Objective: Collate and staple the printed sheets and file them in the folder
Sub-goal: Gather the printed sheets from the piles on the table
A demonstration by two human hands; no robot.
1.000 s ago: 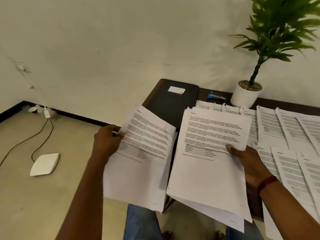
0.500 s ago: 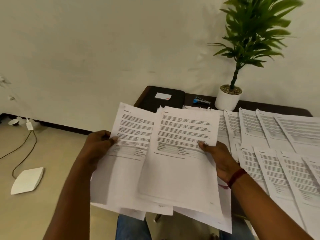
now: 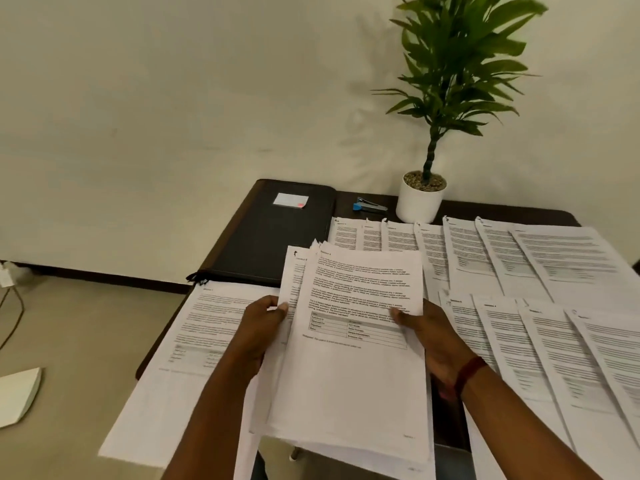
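Both hands hold one bundle of printed sheets [image 3: 349, 375] above the table's front edge. My left hand [image 3: 263, 327] grips its left edge, thumb on top. My right hand [image 3: 426, 337] grips the right edge, thumb on the top page. The sheets in the bundle are slightly fanned at the top left. A loose printed sheet [image 3: 194, 341] lies on the table under my left arm, overhanging the front edge. A closed black folder [image 3: 273, 237] lies at the table's back left, with a small white card on it. Behind the papers a blue stapler [image 3: 367, 205] rests next to the plant pot.
Several stapled sets lie in two overlapping rows [image 3: 519, 271] across the right half of the dark table [image 3: 519, 209]. A potted plant [image 3: 420, 199] stands at the back by the wall. On the floor at left are a white device [image 3: 17, 393] and a cable.
The two separate stacks held apart in my hands have been brought together into one bundle. A sheet now lies on the table at left. The view has shifted toward the table.
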